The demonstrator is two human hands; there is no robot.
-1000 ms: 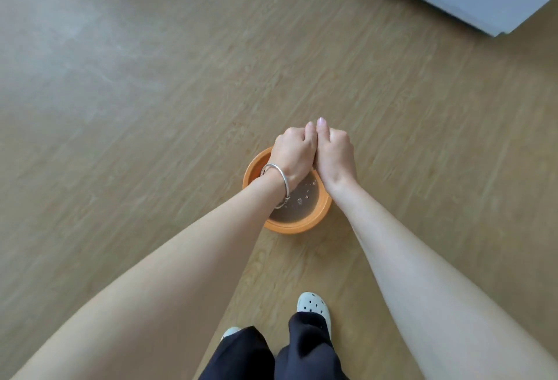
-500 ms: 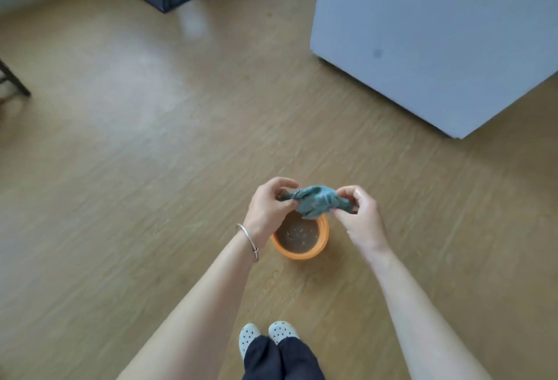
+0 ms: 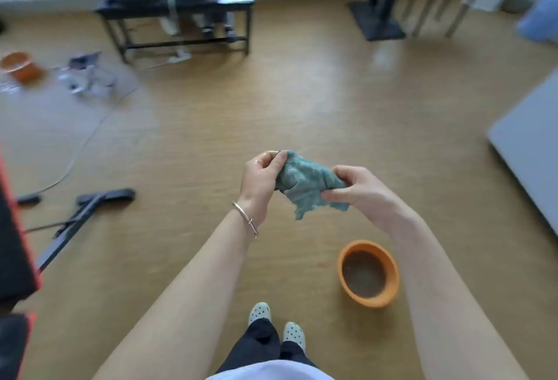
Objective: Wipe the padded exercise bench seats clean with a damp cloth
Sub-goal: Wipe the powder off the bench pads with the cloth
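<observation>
A crumpled teal cloth (image 3: pixel 305 185) hangs between my two hands at mid-frame, above the wooden floor. My left hand (image 3: pixel 261 177), with a silver bangle at the wrist, pinches the cloth's upper left corner. My right hand (image 3: pixel 356 191) grips its right side. An orange basin (image 3: pixel 370 299) with murky water stands on the floor below my right forearm. At the far left edge, a black padded bench seat (image 3: pixel 13 240) with red trim is only partly in view.
The bench's black floor frame (image 3: pixel 81 213) lies at the left. A dark table (image 3: pixel 181 8) with a laptop and a seated person's legs is at the back. A grey platform (image 3: pixel 528 150) lies on the right, a black stand (image 3: pixel 380 17) and stool behind. A second orange basin (image 3: pixel 19 67) sits far left.
I have stood up and turned left: the basin now lies lower right. The hands lifted the cloth off the basin and pulled it wider apart.
</observation>
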